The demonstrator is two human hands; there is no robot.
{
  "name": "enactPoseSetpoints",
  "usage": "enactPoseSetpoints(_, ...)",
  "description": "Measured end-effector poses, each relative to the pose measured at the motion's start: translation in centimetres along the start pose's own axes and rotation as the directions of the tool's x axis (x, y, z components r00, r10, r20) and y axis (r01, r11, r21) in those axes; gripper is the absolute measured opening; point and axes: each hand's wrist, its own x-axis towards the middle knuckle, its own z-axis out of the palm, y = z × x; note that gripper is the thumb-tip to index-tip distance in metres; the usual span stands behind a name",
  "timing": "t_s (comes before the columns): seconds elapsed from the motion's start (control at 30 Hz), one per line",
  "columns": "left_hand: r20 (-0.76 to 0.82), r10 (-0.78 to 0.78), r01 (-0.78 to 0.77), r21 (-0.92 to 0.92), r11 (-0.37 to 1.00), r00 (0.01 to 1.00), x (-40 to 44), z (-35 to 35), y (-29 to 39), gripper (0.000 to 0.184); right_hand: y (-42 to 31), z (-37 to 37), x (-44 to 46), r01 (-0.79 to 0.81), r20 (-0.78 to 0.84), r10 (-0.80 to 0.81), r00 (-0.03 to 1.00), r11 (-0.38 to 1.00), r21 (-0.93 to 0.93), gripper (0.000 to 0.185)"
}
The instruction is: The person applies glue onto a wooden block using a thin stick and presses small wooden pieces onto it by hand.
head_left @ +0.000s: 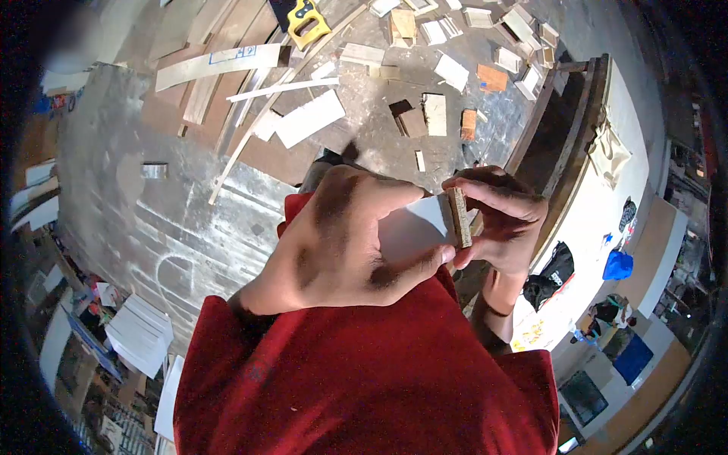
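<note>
Now, both hands are up in front of the red shirt point(364, 364), and between them sits a small white-faced block point(409, 227). The left hand point(326, 239) has it pinched between thumb and fingers, its palm covering the block's near end; the right hand point(504, 224) closes thumb and fingers around the rough brown end point(459, 218), its fingertips partly tucked from sight. Whether that end is the block's own edge or a separate strip, one cannot tell! Below, a scuffed grey floor point(106, 174) spreads out, strewn with wood offcuts point(311, 119) toward the top, where a yellow-handled saw point(307, 26) is cut off by the frame. Over on the right runs a white-topped table point(588, 224), carrying a black bundle point(553, 277) and a blue item point(618, 265), neither easy to identify. Down at lower left, white panels point(140, 334) are stacked, and the room's rim blurs into darkness.
</note>
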Motion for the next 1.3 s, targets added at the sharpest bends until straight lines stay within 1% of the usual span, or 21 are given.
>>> enactPoseSetpoints(0.03,-0.001,0.013,-0.013,0.014,1.0,1.0,0.2,0.1,0.1,0.053,0.0,0.1,0.0,0.0,0.0,0.0,1.0,1.0,0.0,0.066)
enactPoseSetpoints(0.07,-0.051,0.085,-0.086,-0.02,0.996,0.995,0.5,0.1,0.4,0.036,-0.1,0.1,-0.1,-0.002,-0.004,0.002,1.0,1.0,0.006,0.065)
enactPoseSetpoints(0.13,-0.034,0.133,-0.132,0.032,0.991,0.991,0.3,0.1,0.3,0.044,-0.1,0.0,-0.4,-0.019,-0.002,0.019,1.0,1.0,0.005,0.066)
enactPoseSetpoints(0.2,-0.042,0.186,-0.181,0.093,0.979,0.982,-0.1,0.4,0.0,0.052,0.0,-0.3,-0.2,0.042,0.034,-0.041,0.999,0.998,-0.04,0.069)
enactPoseSetpoints(0.27,-0.125,0.271,-0.256,0.123,0.959,0.954,-0.3,0.9,-0.5,0.053,0.2,-0.6,-0.4,0.079,0.05,-0.076,0.996,0.995,-0.059,0.07)
enactPoseSetpoints(0.33,-0.098,0.237,-0.23,0.07,0.971,0.967,0.0,0.4,-0.3,0.046,0.5,-1.0,-0.7,0.103,0.105,-0.086,0.991,0.981,-0.163,0.083)
enactPoseSetpoints(0.37,-0.089,0.227,-0.223,0.052,0.973,0.97,0.2,0.0,-0.1,0.044,0.4,-1.0,-0.7,0.104,0.107,-0.087,0.99,0.98,-0.167,0.083)
enactPoseSetpoints(0.47,0.028,0.102,-0.102,0.003,0.995,0.994,1.0,-1.1,0.6,0.037,-0.3,-0.1,-0.8,0.093,0.081,-0.084,0.993,0.988,-0.123,0.075)
enactPoseSetpoints(0.5,0.028,0.109,-0.109,0.002,0.994,0.994,0.8,-0.9,0.5,0.037,-0.8,0.8,-1.2,-0.012,-0.037,0.011,0.999,1.0,-0.025,0.075)
enactPoseSetpoints(0.53,-0.065,0.114,-0.118,-0.066,0.991,0.991,0.6,-0.5,0.2,0.038,-1.2,1.3,-1.3,-0.104,-0.145,0.115,0.983,0.991,0.084,0.076)
enactPoseSetpoints(0.57,-0.156,0.112,-0.133,-0.134,0.982,0.981,0.4,-0.1,-0.3,0.039,-1.2,1.3,-1.4,-0.1,-0.147,0.11,0.983,0.992,0.077,0.076)
enactPoseSetpoints(0.63,-0.273,0.18,-0.215,-0.104,0.971,0.945,0.3,0.9,-1.6,0.04,-1.0,1.4,-1.7,-0.097,-0.146,0.111,0.983,0.99,0.102,0.076)
enactPoseSetpoints(0.67,-0.387,0.231,-0.278,-0.071,0.958,0.893,0.1,1.3,-1.7,0.041,-0.9,1.1,-1.7,-0.087,-0.102,0.094,0.99,0.994,0.072,0.07)
enactPoseSetpoints(0.77,-0.209,0.396,-0.344,0.245,0.906,0.894,-0.2,0.0,-1.6,0.05,-0.8,1.4,-2.2,-0.114,-0.133,0.118,0.984,0.993,0.036,0.062)
enactPoseSetpoints(0.87,-0.264,0.37,-0.369,0.055,0.928,0.891,-0.6,0.8,-2.4,0.056,-1.1,1.9,-2.5,-0.103,-0.16,0.113,0.981,0.992,0.071,0.055)
enactPoseSetpoints(0.93,-0.368,0.34,-0.357,0.022,0.934,0.865,-0.8,1.4,-3.1,0.058,-1.4,2.2,-2.7,-0.104,-0.172,0.116,0.978,0.991,0.081,0.053)
enactPoseSetpoints(0.97,-0.366,0.344,-0.361,0.022,0.932,0.865,-0.9,1.4,-3.2,0.058,-1.5,2.3,-2.8,-0.107,-0.184,0.122,0.975,0.99,0.093,0.052)
enactPoseSetpoints(1.03,-0.324,0.438,-0.41,0.154,0.899,0.838,-0.8,1.4,-3.5,0.06,-1.7,2.4,-3.1,-0.114,-0.189,0.127,0.974,0.991,0.077,0.051)
enactPoseSetpoints(1.17,-0.343,0.497,-0.469,0.166,0.868,0.797,-0.7,1.5,-3.4,0.061,-2.2,3.2,-3.3,-0.091,-0.225,0.091,0.97,0.996,0.01,0.05)
enactPoseSetpoints(1.27,-0.363,0.445,-0.439,0.105,0.893,0.819,-0.6,1.5,-2.6,0.05,-1.9,3.4,-3.5,-0.064,-0.236,0.072,0.969,0.997,0.042,0.05)
enactPoseSetpoints(1.3,-0.239,0.277,-0.305,-0.088,0.948,0.931,-0.4,1.3,-2.3,0.044,-2.0,3.3,-3.6,-0.063,-0.239,0.071,0.968,0.997,0.042,0.05)
